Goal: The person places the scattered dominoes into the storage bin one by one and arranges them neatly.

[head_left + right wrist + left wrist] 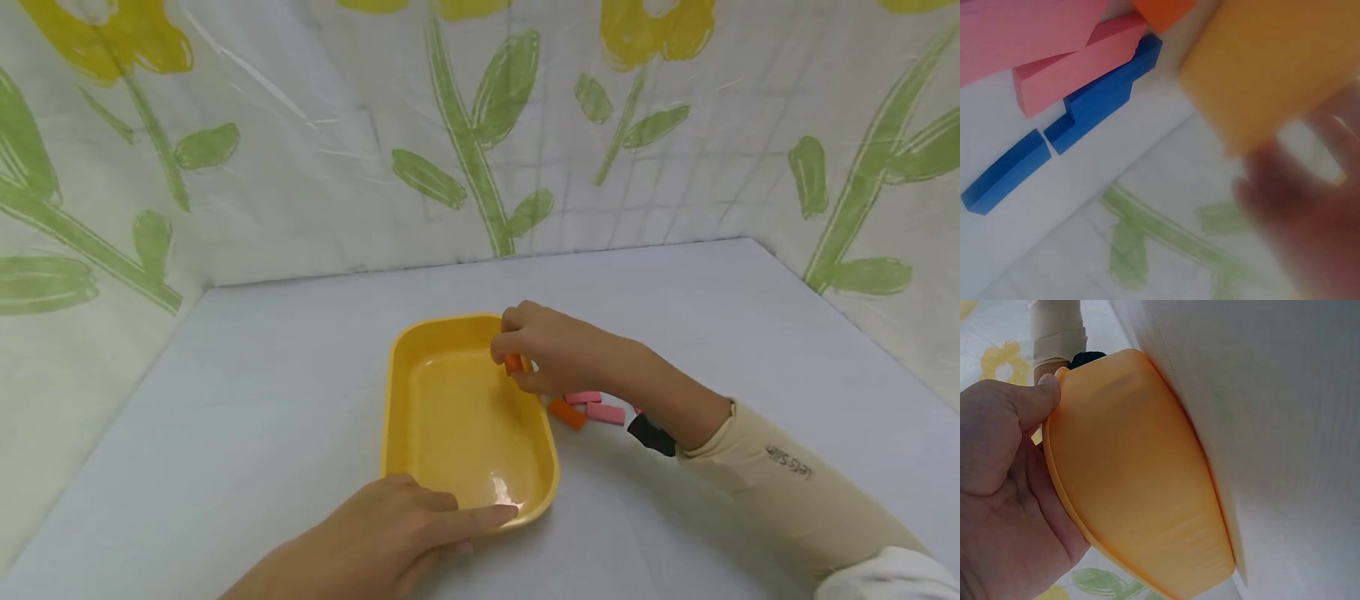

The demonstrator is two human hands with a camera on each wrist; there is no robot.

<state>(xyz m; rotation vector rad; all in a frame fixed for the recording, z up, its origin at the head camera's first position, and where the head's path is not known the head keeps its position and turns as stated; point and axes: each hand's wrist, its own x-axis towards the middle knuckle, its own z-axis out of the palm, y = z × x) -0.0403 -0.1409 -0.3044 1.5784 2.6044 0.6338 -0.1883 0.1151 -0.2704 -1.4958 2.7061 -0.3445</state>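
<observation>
A yellow tray (450, 417) stands on the white table. At its near edge my left hand (390, 525) grips the rim, one finger stretched along it. In the left wrist view, that hand's thumb (1044, 400) touches the rim of the tray (1129, 475); its other fingers are partly hidden. My right hand (555, 350) pinches an orange block (513, 364) over the tray's far right side. In the right wrist view the right hand (1304, 206) is blurred beside the tray wall (1260, 75), and its block cannot be made out.
Right of the tray lie another orange block (567, 414) and pink blocks (605, 413). The right wrist view also shows blue blocks (1100, 97) beside the pink ones. A flowered cloth (300, 167) hangs behind the table.
</observation>
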